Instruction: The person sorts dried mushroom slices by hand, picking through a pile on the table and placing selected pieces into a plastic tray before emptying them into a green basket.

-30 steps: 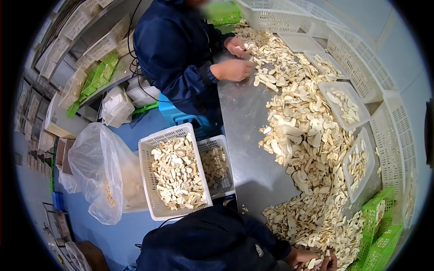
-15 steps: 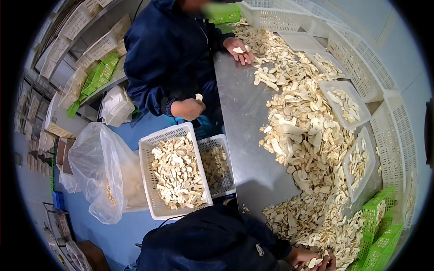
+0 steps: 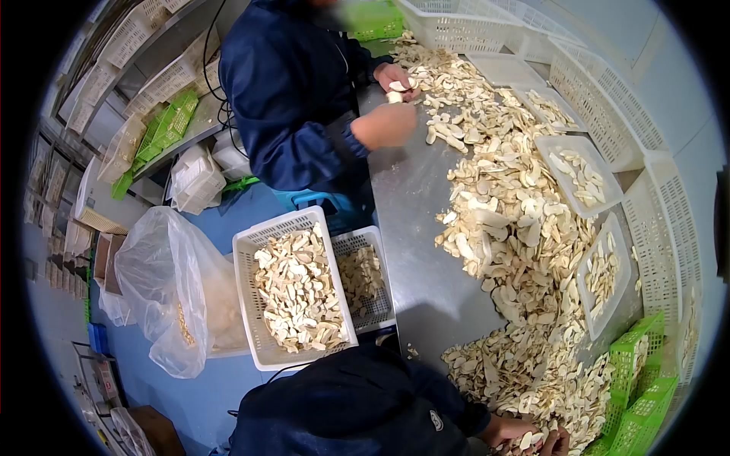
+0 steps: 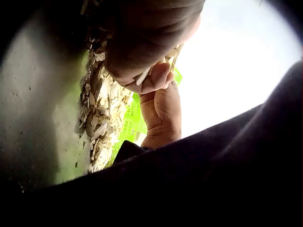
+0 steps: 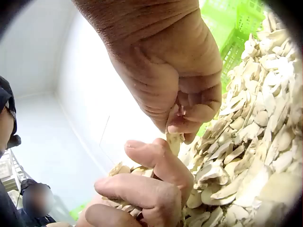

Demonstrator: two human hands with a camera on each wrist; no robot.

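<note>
Pale dried slices [image 3: 532, 251] lie heaped along the metal table. At its lower end, the left hand [image 3: 503, 430] holds several slices. In the right wrist view the left hand [image 5: 147, 194] has its fingers curled around slices, while the right hand [image 5: 165, 71] above it pinches one slice [image 5: 174, 142] between thumb and fingers. The left wrist view shows the left hand [image 4: 151, 42] large and dark, with slice edges between its fingers, and the right hand [image 4: 163, 113] meeting it. The right hand [image 3: 557, 442] is partly cut off in the head view.
Green baskets [image 3: 637, 365] stand beside the hands, and white crates [image 3: 646, 228] line the table's far side. Clear trays [image 3: 604, 277] hold slices. Left of the table are a full white basket [image 3: 289, 357] and a plastic bag [image 3: 163, 281]. Another person [image 3: 289, 99] handles slices.
The other person's lower hand moved away from the table, then came back to the upper hand with a slice. The left and right hands have stayed nearly in place, with slight finger movement.
</note>
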